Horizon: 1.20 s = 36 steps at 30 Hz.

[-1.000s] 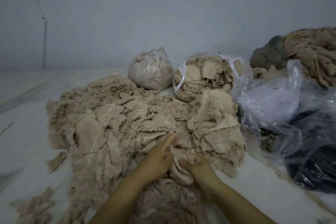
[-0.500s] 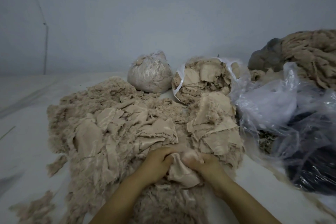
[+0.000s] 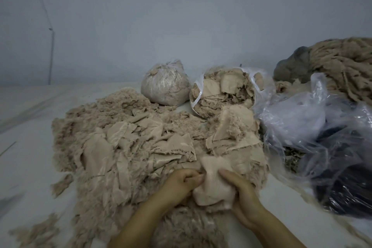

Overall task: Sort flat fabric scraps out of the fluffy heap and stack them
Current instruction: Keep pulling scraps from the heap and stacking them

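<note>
A wide beige fluffy heap (image 3: 96, 127) mixed with flat scraps covers the white surface in front of me. At its near edge both hands hold one crumpled beige fabric scrap (image 3: 213, 185). My left hand (image 3: 181, 181) pinches the scrap's left edge with curled fingers. My right hand (image 3: 239, 191) grips its right side, thumb on top. A stack of flat beige scraps (image 3: 235, 133) lies just beyond, to the right of the heap.
A tied clear bag of fluff (image 3: 165, 84) and an open bag of scraps (image 3: 225, 90) stand behind the heap. Crumpled clear plastic bags (image 3: 314, 133) with dark contents fill the right side. A large bundle of beige strips (image 3: 346, 64) sits far right. Loose tufts (image 3: 34, 231) lie near left.
Both hands have lifted the scrap out of the heap and drawn it toward me. My left hand went from reaching flat into the pile to pinching the scrap's edge.
</note>
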Available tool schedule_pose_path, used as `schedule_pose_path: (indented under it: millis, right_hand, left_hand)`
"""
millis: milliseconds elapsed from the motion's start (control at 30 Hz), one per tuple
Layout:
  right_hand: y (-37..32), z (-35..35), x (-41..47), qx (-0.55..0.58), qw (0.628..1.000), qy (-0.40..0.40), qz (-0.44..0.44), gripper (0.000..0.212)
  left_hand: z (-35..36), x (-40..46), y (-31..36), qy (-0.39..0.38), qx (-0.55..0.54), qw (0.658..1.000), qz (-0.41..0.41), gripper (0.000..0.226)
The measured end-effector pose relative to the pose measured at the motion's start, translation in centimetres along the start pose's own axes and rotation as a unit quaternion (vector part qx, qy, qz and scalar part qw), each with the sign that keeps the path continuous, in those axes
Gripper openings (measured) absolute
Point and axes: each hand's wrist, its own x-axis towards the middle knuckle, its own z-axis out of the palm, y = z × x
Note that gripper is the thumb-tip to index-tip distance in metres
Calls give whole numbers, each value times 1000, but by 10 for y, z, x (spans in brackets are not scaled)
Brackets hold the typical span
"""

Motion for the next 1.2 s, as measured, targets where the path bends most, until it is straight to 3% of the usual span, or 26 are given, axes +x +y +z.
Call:
schedule_pose_path:
  millis: [100, 167, 233, 333, 433, 500, 567, 667, 733, 800, 867, 933, 1000, 1100, 1200]
  right_hand:
    - [-8, -3, -1, -55, 997, -23, 47, 45]
    - [-7, 1, 1, -81, 996, 16, 39, 43]
    - [0, 6, 4, -91, 993, 69, -4, 38]
    - [5, 19, 5, -103, 981, 147, -76, 16]
    - [-2, 13, 8, -64, 959, 255, -108, 16]
    - [-11, 1, 8, -27, 951, 286, -118, 15]
    - [-14, -1, 7, -36, 958, 262, -108, 14]
    - [-7, 11, 8, -35, 975, 204, -86, 14]
    - [-2, 20, 9, -54, 982, 162, -79, 14]
    - [-2, 25, 8, -142, 977, 139, -79, 15]
    - [-3, 27, 7, -233, 963, 121, -67, 20]
    - [-4, 27, 6, -278, 952, 117, -60, 24]
    - [-3, 26, 4, -274, 953, 110, -68, 21]
    - [-4, 29, 3, -222, 966, 102, -80, 19]
    - [-5, 29, 4, -159, 980, 99, -60, 21]
  left_hand:
    - [-4, -2, 6, 30, 48, 994, 88, 11]
    - [-3, -3, 9, 51, 123, 983, 127, 13]
    - [1, -4, 10, 88, 107, 980, 144, 21]
    - [8, -2, 9, 153, 61, 976, 140, 29]
    - [-3, 0, 5, 212, 17, 972, 104, 26]
    - [-22, -2, 0, 253, 17, 963, 94, 25]
    - [-30, -5, 0, 230, 24, 968, 95, 25]
    - [-18, -8, 5, 74, 3, 995, 72, 36]
    - [-5, -8, 7, 22, 30, 998, 53, 52]
    - [1, -6, 10, 42, -20, 998, 43, 60]
    - [1, -3, 12, 75, -79, 993, 45, 37]
    - [-1, -2, 16, 87, -59, 993, 60, 6]
    - [1, -1, 16, 111, -62, 990, 53, 22]
    - [6, 2, 18, 157, -166, 974, 4, 24]
    - [13, 3, 21, 154, -277, 948, -15, 26]
